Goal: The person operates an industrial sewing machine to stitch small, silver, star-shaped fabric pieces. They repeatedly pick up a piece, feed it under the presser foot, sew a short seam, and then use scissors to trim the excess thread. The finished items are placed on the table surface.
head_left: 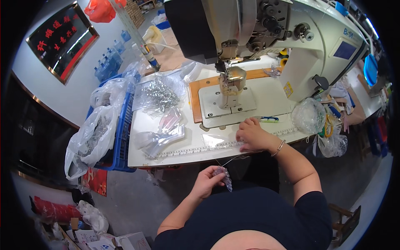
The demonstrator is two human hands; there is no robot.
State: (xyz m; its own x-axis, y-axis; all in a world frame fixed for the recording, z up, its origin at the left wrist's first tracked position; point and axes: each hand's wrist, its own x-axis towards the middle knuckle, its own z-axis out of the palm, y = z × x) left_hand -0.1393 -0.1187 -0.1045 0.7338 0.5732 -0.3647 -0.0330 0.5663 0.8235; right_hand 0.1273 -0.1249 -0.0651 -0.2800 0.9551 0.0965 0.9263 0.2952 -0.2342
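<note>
Below the table's front edge, my left hand (204, 182) is closed on a small crinkled piece of clear purplish plastic (226, 178). My right hand (253, 136) rests palm down at the front of the white table, thumb and fingers apart, with the area under the palm hidden. Just left of it lies a flat clear plastic piece (213, 141), beside the ruler strip (191, 149) along the edge. Thread snips (268, 119) with a green and blue handle lie beyond my right hand. A thin pale line (231, 159) runs between the hands; I cannot tell what it is.
A large sewing machine (329, 62) stands over the table, its post bed (230, 98) rising ahead of my right hand. Silvery pieces (161, 92) and clear plastic (160, 135) lie at left. A blue crate (123, 137) with bags adjoins the left edge. A clear bag (309, 115) sits right.
</note>
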